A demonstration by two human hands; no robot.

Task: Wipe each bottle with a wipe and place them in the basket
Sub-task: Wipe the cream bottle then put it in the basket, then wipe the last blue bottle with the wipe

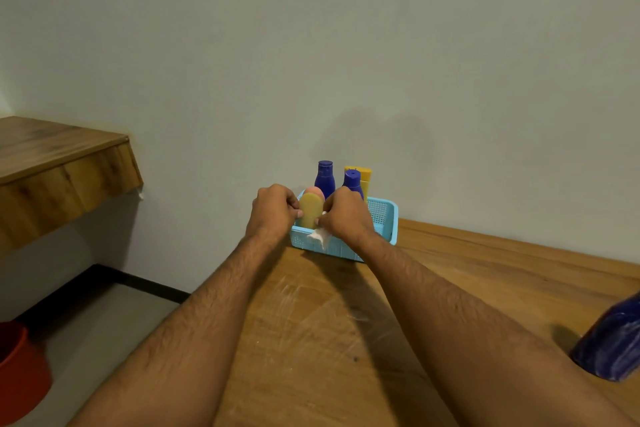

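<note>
A light blue plastic basket [383, 218] stands on the wooden table against the wall. Two dark blue bottles [325, 177] [353, 181] and a yellow tube [363, 177] stand upright in it. My left hand [273, 211] grips a yellow bottle [310, 211] with a pink cap at the basket's left end, over its front rim. My right hand [344, 215] touches the same bottle from the right and pinches a crumpled white wipe [320, 237] that hangs over the basket's front wall.
A dark blue bottle [611, 343] lies on the wooden table [346, 340] at the right edge of view. A wooden shelf [59, 163] juts from the wall at left. A red bucket [20, 374] sits on the floor at lower left.
</note>
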